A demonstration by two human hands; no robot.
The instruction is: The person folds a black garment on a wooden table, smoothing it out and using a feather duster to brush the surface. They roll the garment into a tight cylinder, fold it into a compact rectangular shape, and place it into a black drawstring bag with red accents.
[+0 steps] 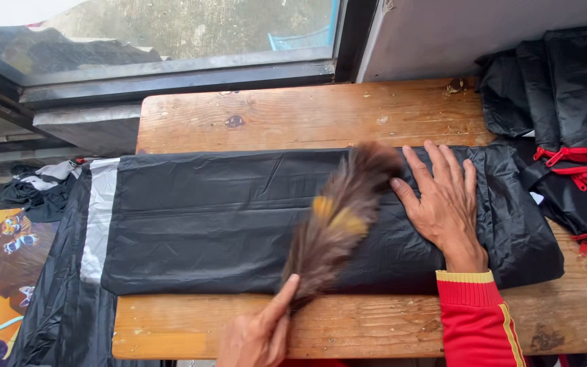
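A black plastic sheet [212, 217], folded into a long flat band, lies across a worn wooden table [307, 115]. My right hand [443, 200] lies flat on its right part with fingers spread, pressing it down; the sleeve is red with a yellow cuff. My left hand [259, 333] at the near edge grips the handle of a brown feather duster [338, 217] with yellowish patches. The blurred feathers rest on the middle of the sheet, reaching toward its far edge.
The sheet's left end, with a grey strip [98, 217], hangs off the table. Black garments with red zips [572, 136] are piled at the right. A window frame [171, 75] runs behind the table. Colourful printed fabric [1, 272] lies low at the left.
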